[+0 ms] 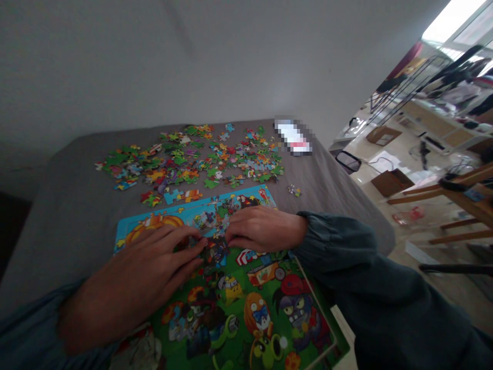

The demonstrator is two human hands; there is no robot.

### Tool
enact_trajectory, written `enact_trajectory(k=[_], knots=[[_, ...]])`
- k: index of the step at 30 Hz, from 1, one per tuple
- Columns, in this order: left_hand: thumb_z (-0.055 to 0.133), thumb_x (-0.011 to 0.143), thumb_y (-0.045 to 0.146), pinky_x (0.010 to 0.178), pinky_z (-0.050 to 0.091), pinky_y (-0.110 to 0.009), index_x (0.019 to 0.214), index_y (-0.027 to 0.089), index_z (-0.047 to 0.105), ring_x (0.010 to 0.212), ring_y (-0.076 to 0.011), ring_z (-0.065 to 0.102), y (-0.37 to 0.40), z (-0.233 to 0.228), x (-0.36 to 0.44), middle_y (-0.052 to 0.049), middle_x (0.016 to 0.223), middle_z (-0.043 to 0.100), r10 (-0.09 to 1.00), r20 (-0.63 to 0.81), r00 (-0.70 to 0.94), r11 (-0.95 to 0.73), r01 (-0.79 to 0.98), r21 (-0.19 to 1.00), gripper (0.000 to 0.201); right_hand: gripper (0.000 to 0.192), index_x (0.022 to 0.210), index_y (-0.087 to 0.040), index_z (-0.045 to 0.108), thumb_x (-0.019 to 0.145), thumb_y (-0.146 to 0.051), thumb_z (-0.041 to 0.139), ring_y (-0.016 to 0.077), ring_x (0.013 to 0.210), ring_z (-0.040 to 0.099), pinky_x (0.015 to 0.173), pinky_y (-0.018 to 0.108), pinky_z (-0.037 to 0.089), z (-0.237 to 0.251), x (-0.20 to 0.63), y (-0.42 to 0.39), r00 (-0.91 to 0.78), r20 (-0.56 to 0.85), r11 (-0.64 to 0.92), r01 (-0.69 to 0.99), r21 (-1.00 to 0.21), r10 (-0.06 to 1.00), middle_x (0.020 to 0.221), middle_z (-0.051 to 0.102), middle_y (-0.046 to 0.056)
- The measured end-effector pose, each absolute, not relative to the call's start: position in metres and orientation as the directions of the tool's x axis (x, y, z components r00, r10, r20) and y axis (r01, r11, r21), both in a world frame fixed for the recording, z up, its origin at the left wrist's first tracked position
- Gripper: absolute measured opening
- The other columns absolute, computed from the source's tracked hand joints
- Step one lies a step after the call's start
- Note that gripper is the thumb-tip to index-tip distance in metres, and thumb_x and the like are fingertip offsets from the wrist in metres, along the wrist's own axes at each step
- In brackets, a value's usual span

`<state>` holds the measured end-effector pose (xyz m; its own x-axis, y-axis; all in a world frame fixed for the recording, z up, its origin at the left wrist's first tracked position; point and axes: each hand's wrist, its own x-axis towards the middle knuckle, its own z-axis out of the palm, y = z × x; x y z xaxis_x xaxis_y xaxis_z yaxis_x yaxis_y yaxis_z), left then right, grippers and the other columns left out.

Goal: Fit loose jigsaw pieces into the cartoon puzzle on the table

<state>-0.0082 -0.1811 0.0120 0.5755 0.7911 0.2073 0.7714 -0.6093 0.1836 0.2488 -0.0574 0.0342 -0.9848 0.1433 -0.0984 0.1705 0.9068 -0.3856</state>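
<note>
Your left hand (150, 267) reaches in from the lower left of the frame, back of the hand up, fingers stretched toward the centre with the tips close together. Your right hand (262, 228) comes in from the right, wrist nearly level, fingers bent down at the centre. Both sets of fingertips are at the surface, near each other with a narrow gap between them; whether either grips a piece cannot be told.

Under your hands, from the centre to the lower edge, lies a flat rectangular cartoon jigsaw puzzle (246, 288), green over most of its face with a light-blue strip along the far edge. Its print shows a figure in a red cap and a brown figure with a blue bow tie.

Loose, multicoloured interlocking puzzle pieces (192, 162) spread across the upper middle, some overlapping, on a wrinkled grey cloth (327, 190). One small pale piece (295, 190) sits apart, right of centre. The bright, slim device (293, 137) at upper right is pixelated; its screen is unreadable. Your dark blue-green fabric sleeve (339, 252) is gathered at the right wrist.
</note>
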Motion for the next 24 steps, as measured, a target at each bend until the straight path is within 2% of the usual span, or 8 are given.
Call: enact_trajectory(k=[5, 8, 13, 19, 24], knots=[[0.034, 0.114, 0.039, 0.091, 0.05, -0.042, 0.112, 0.029, 0.078, 0.101, -0.0253, 0.066, -0.186, 0.014, -0.002, -0.004, 0.116, 0.075, 0.796, 0.211, 0.567, -0.594, 0.798, 0.102, 0.046, 0.021, 0.112, -0.012, 0.072, 0.109, -0.018, 0.052, 0.0205, 0.103, 0.067, 0.09, 0.033, 0.051, 0.027, 0.247, -0.059, -0.987, -0.07, 0.936, 0.161, -0.314, 0.146, 0.104, 0.075, 0.01], [0.034, 0.114, 0.038, 0.092, 0.05, -0.042, 0.115, 0.028, 0.078, 0.101, -0.025, 0.065, -0.187, 0.015, 0.0, -0.004, 0.117, 0.074, 0.789, 0.221, 0.573, -0.601, 0.795, 0.084, 0.044, 0.019, 0.11, -0.013, 0.072, 0.109, -0.02, 0.055, 0.0201, 0.102, 0.067, 0.086, 0.032, 0.051, 0.026, 0.248, -0.058, -0.985, -0.071, 0.933, 0.171, -0.315, 0.156, 0.104, 0.076, 0.009], [0.037, 0.113, 0.035, 0.091, 0.051, -0.041, 0.117, 0.027, 0.077, 0.101, -0.0249, 0.066, -0.186, 0.017, 0.001, -0.005, 0.115, 0.074, 0.788, 0.215, 0.577, -0.605, 0.79, 0.098, 0.041, 0.017, 0.111, -0.014, 0.074, 0.108, -0.023, 0.06, 0.0204, 0.102, 0.069, 0.085, 0.033, 0.053, 0.03, 0.25, -0.059, -0.986, -0.072, 0.938, 0.164, -0.307, 0.149, 0.105, 0.077, 0.009], [0.038, 0.112, 0.041, 0.09, 0.053, -0.04, 0.116, 0.028, 0.077, 0.1, -0.0244, 0.067, -0.187, 0.015, 0.005, -0.006, 0.114, 0.074, 0.83, 0.203, 0.519, -0.553, 0.81, 0.193, 0.041, 0.019, 0.109, -0.012, 0.072, 0.109, -0.019, 0.054, 0.021, 0.097, 0.07, 0.087, 0.035, 0.056, 0.028, 0.249, -0.068, -0.992, -0.041, 0.979, 0.121, -0.164, 0.116, 0.105, 0.076, 0.01], [0.037, 0.112, 0.039, 0.09, 0.053, -0.041, 0.119, 0.027, 0.076, 0.102, -0.0253, 0.067, -0.19, 0.012, 0.004, -0.006, 0.116, 0.074, 0.831, 0.2, 0.518, -0.551, 0.816, 0.175, 0.042, 0.019, 0.112, -0.01, 0.069, 0.11, -0.015, 0.051, 0.0222, 0.094, 0.071, 0.086, 0.037, 0.057, 0.029, 0.249, -0.074, -0.988, -0.05, 0.986, 0.151, -0.071, 0.147, 0.103, 0.073, 0.01]])
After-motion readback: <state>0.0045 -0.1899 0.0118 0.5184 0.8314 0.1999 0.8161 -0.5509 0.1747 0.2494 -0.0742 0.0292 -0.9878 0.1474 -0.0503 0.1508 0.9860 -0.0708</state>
